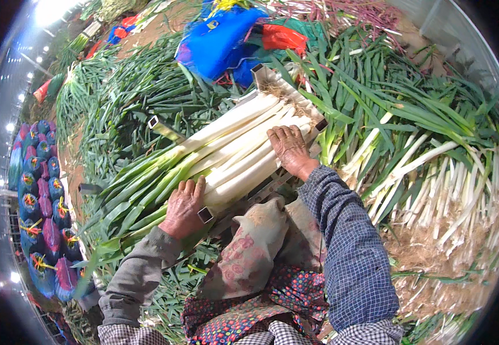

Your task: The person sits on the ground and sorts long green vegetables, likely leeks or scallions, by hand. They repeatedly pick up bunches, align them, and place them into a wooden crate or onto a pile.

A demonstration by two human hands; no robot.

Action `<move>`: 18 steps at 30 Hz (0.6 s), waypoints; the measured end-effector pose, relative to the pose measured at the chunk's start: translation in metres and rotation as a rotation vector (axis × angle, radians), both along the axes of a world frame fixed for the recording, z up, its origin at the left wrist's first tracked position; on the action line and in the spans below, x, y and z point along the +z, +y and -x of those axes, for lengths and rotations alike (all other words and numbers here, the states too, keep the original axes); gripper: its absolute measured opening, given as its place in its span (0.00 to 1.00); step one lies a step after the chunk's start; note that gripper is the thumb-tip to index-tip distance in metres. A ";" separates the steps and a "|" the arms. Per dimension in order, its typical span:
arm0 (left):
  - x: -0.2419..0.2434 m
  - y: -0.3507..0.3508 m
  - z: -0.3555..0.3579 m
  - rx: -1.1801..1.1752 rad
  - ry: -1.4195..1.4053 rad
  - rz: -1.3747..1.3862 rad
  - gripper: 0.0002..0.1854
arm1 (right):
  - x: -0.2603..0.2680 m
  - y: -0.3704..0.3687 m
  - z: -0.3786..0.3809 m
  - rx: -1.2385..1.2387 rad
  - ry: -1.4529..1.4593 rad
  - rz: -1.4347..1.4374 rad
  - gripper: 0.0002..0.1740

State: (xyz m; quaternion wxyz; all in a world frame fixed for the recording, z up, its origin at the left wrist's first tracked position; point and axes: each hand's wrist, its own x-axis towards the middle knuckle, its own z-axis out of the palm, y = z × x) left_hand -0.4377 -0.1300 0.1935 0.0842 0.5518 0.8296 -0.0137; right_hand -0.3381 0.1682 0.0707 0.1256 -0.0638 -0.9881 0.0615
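A thick row of long green onions or leeks (236,142) lies across a metal frame (292,92) before me, white stalks and roots toward the upper right, green leaves toward the lower left. My right hand (290,146) rests flat over the white stalks near the root end, its fingers slightly bent. My left hand (185,207) lies at the near edge of the row, by the square end of a metal tube (205,214), where white turns to green; its palm side is hidden. Whether either hand grips the stalks does not show.
Loose leeks with dirty roots (439,194) are heaped at the right. Green leaves (124,95) cover the ground at the left and beyond. Blue plastic bags (219,43) and a red one (284,38) lie past the frame. Tied blue and purple sacks (42,194) stand far left.
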 end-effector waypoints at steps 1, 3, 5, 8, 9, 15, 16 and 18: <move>-0.002 0.004 0.001 -0.005 -0.028 0.047 0.46 | -0.007 0.003 -0.001 -0.027 -0.007 -0.036 0.24; -0.005 0.008 0.001 -0.017 -0.072 0.057 0.45 | -0.022 0.003 -0.001 -0.041 0.018 -0.010 0.28; -0.009 0.008 0.000 -0.039 -0.062 0.029 0.42 | -0.036 0.002 -0.001 -0.065 0.003 -0.007 0.31; -0.022 0.004 0.006 -0.151 0.077 0.046 0.41 | -0.049 0.001 -0.003 -0.091 0.039 -0.002 0.34; -0.029 0.004 0.007 -0.152 0.164 0.182 0.41 | -0.050 -0.001 -0.005 -0.107 0.049 -0.002 0.35; -0.060 -0.003 0.014 -0.169 0.032 0.105 0.33 | -0.049 -0.003 -0.009 -0.087 -0.030 -0.003 0.37; -0.063 -0.003 0.014 -0.186 0.118 0.177 0.31 | -0.051 -0.003 -0.009 -0.095 -0.038 0.001 0.37; -0.067 -0.002 0.011 -0.216 0.281 0.161 0.27 | -0.057 -0.003 -0.010 -0.106 0.014 0.064 0.38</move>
